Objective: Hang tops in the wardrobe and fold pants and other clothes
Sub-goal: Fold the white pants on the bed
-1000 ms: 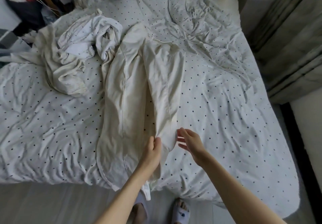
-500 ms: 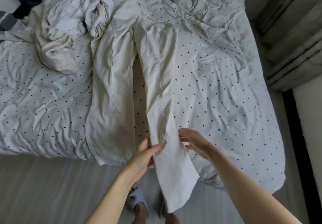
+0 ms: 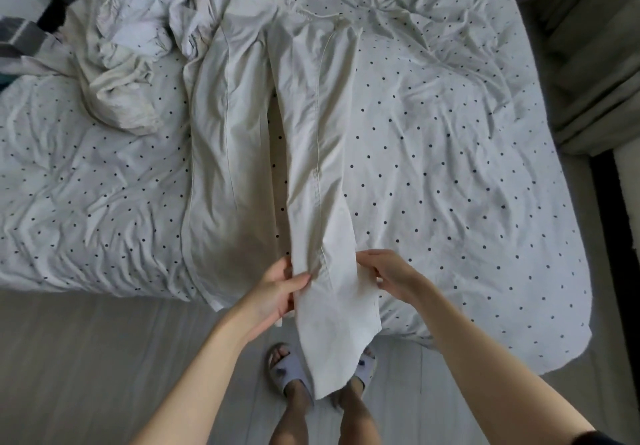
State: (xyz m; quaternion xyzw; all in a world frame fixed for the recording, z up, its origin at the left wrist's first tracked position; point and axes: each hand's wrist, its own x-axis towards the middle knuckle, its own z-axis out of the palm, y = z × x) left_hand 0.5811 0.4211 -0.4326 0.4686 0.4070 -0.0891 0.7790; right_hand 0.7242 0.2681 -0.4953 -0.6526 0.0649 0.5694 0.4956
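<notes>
Since a second ago, the right trouser leg has been drawn out straight toward the near edge of the bed, and its hem now hangs past the mattress over the floor instead of lying bunched on the cover. Both hands have stayed on that leg, sliding nearer along it.

The left hand (image 3: 277,287) pinches the leg's left edge, thumb on top and fingers curled beneath the cloth. The right hand (image 3: 389,273) grips the opposite edge, fingers bent over the fabric. Between them the cream pants (image 3: 311,125) run away from the person, waistband at the far end, the right leg smooth and the left leg flat beside it with a narrow strip of bedding showing between the two. The loose hem dangles in front of a pair of grey slippers (image 3: 285,372) on the pale floor (image 3: 86,358).

Under the pants lies the white dotted bed cover (image 3: 450,167), wrinkled all over. At far left, touching the pants' left hip, sits a crumpled heap of pale clothes (image 3: 138,49). A grey curtain (image 3: 595,56) hangs at far right.
</notes>
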